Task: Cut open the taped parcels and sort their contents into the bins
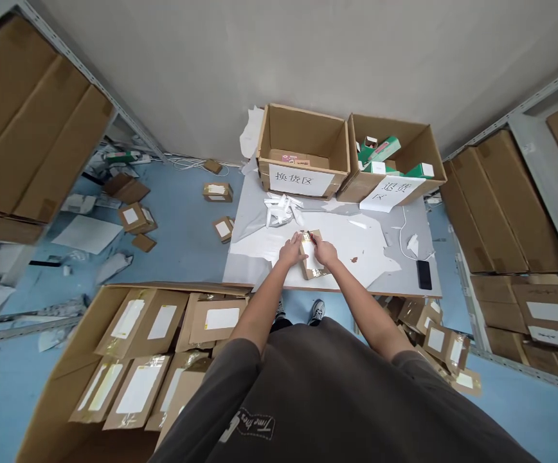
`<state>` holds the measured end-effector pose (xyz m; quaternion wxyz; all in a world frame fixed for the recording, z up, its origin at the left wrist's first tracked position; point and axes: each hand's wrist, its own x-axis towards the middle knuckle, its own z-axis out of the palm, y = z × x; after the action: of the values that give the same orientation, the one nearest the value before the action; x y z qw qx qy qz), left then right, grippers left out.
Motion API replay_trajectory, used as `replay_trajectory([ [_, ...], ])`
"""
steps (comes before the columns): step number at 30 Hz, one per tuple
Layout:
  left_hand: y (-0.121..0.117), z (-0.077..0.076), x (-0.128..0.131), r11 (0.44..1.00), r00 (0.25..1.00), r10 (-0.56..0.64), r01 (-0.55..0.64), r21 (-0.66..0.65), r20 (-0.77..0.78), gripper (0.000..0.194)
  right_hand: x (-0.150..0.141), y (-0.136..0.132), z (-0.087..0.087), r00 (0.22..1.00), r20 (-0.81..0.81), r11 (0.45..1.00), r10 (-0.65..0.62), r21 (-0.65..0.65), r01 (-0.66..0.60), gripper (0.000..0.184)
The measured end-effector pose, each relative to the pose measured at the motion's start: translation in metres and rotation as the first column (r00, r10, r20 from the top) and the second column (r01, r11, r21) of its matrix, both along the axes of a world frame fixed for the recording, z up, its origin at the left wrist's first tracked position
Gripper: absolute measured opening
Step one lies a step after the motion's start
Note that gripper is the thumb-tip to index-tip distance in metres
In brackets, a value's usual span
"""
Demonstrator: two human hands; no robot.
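Observation:
A small brown taped parcel (312, 263) with a white label lies on the grey table (404, 273) in front of me. My left hand (290, 248) rests on the parcel's left end with fingers curled against it. My right hand (324, 249) is closed over the parcel's top right, pinching a small dark tool (309, 234) at the tape. The tool is too small to name.
Two open cartons stand at the table's back: the left one (303, 151) nearly empty, the right one (389, 161) holding green boxes. White paper scraps (283, 209) and a black phone (423, 274) lie on the table. A big carton of labelled parcels (139, 360) sits on the floor at my left. Shelves flank both sides.

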<state>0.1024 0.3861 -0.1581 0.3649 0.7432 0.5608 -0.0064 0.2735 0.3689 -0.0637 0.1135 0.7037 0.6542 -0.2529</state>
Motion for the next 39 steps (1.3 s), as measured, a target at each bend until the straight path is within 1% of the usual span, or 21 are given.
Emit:
replay_trajectory([
  [2,-0.001,0.002,0.002,1.0,1.0,-0.005,0.005,0.005,-0.008,0.108,-0.004,0.001,0.004,0.999,0.04,1.0,0.02,-0.018,-0.02,0.062],
  [5,0.0,0.007,0.005,1.0,1.0,-0.014,0.014,0.007,-0.026,0.106,-0.008,0.002,0.008,0.997,0.077,0.999,0.017,-0.03,-0.015,0.066],
  [10,0.003,0.011,0.009,1.0,0.998,-0.011,0.01,-0.02,-0.062,0.107,-0.007,-0.005,0.013,0.997,0.077,0.997,0.01,-0.071,-0.005,0.062],
  [14,0.003,0.011,0.01,0.999,0.996,-0.012,0.008,-0.038,-0.088,0.106,-0.004,-0.017,0.013,0.997,0.076,0.997,0.007,-0.072,-0.001,0.061],
  [18,0.001,0.014,0.012,1.0,0.993,-0.006,0.005,-0.01,-0.118,0.103,0.003,-0.04,0.013,0.997,0.079,0.996,0.013,-0.086,-0.006,0.062],
  [25,0.003,0.017,0.014,1.0,0.982,-0.026,0.027,-0.002,-0.188,0.104,0.009,-0.086,0.023,0.996,0.085,0.99,0.029,-0.139,-0.017,0.06],
  [30,0.005,0.015,0.018,0.999,0.965,-0.041,0.042,-0.002,-0.258,0.104,0.02,-0.12,0.022,0.996,0.073,0.979,0.044,-0.204,-0.029,0.064],
  [34,0.006,0.016,0.02,1.0,0.956,-0.027,0.026,-0.007,-0.292,0.103,0.029,-0.143,0.019,0.998,0.054,0.978,0.019,-0.21,-0.007,0.069],
  [39,0.008,0.023,0.026,1.0,0.945,-0.012,0.008,-0.012,-0.326,0.103,0.04,-0.164,0.022,1.0,-0.005,0.982,-0.004,-0.188,0.003,0.068],
])
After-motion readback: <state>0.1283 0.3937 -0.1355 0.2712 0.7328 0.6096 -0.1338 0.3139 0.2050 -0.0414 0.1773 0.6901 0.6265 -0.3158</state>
